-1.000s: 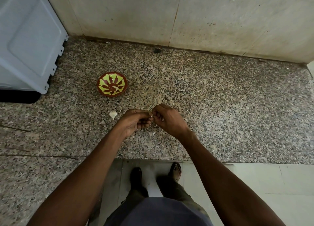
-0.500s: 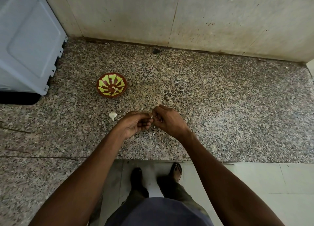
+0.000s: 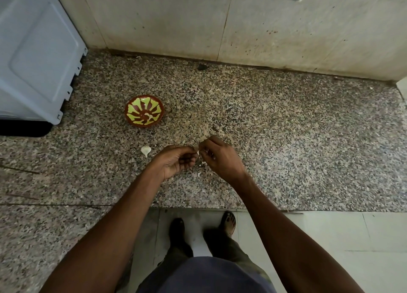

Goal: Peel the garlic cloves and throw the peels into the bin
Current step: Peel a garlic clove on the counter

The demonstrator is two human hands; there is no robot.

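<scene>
Both hands are meeting over the granite counter (image 3: 286, 127): the left hand (image 3: 176, 162) is pinching a garlic clove (image 3: 198, 153), the right hand (image 3: 220, 158) is picking at its skin (another clove (image 3: 145, 150) is waiting nearer the left).

Both arms reach forward and converge at centre, forearms bare. Left hand (image 3: 176, 161) palm partly up, fingers (image 3: 187, 158) curled in, thumb and forefinger tips pinched together at its right edge. Right hand (image 3: 220, 158) back toward camera, knuckles up, fingers bent down and inward, tips meeting the left hand's tips. Hands touching at the fingertips; wrists apart. Both feet visible below, standing.
</scene>
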